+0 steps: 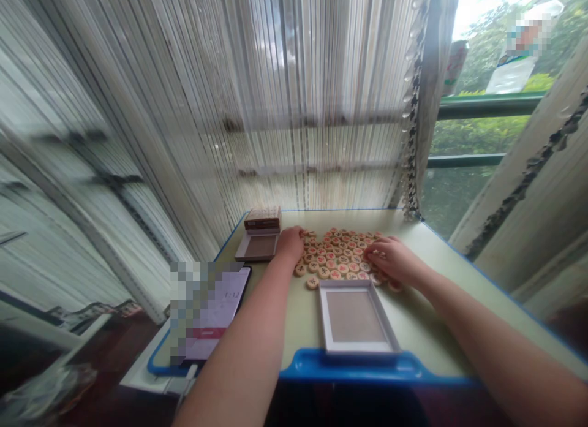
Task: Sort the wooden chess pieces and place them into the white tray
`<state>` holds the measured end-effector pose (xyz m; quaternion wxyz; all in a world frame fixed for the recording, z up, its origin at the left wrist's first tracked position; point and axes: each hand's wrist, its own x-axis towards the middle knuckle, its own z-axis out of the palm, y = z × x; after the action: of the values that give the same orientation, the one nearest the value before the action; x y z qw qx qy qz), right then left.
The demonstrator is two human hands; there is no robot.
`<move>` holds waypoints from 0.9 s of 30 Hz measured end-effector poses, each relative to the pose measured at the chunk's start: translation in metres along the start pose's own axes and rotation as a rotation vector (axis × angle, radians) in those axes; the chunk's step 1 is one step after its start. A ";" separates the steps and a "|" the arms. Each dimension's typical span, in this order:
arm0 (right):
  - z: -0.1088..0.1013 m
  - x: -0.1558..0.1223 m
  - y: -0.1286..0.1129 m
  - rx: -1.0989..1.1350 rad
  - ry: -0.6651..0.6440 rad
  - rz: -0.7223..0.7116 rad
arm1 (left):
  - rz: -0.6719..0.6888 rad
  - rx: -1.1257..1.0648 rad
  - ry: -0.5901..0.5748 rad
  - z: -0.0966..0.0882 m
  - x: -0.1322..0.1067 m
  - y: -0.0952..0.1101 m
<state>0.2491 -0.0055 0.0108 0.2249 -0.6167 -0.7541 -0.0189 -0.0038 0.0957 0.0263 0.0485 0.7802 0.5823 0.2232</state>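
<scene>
Several round wooden chess pieces (339, 253) with red and dark characters lie spread on a pale tabletop (427, 329). My left hand (290, 242) rests at the left edge of the pile, fingers curled over the pieces. My right hand (391, 258) lies on the right side of the pile, fingers bent and pressed onto pieces. What either hand holds is hidden. One piece (312, 283) sits apart at the near edge.
An empty grey box tray (356, 317) lies near the blue front rim (349, 366). A second tray (260, 246) and a wooden box (263, 218) sit at the back left. A phone (215, 313) lies at the left. Striped curtains and a window stand behind.
</scene>
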 end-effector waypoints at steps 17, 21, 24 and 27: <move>-0.001 -0.001 -0.001 0.019 0.015 0.031 | -0.113 0.202 -0.169 -0.043 -0.020 0.008; 0.000 -0.001 -0.001 0.017 0.026 0.005 | -0.151 0.269 -0.298 -0.053 -0.030 0.014; 0.000 -0.001 -0.002 0.011 0.018 -0.003 | -0.137 0.292 -0.312 -0.052 -0.030 0.016; -0.002 -0.001 -0.004 0.007 0.008 -0.004 | -0.116 0.316 -0.304 -0.052 -0.030 0.017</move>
<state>0.2465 -0.0080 0.0131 0.2303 -0.6142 -0.7545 -0.0191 -0.0162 0.0532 0.0698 0.0255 0.7681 0.6398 0.0060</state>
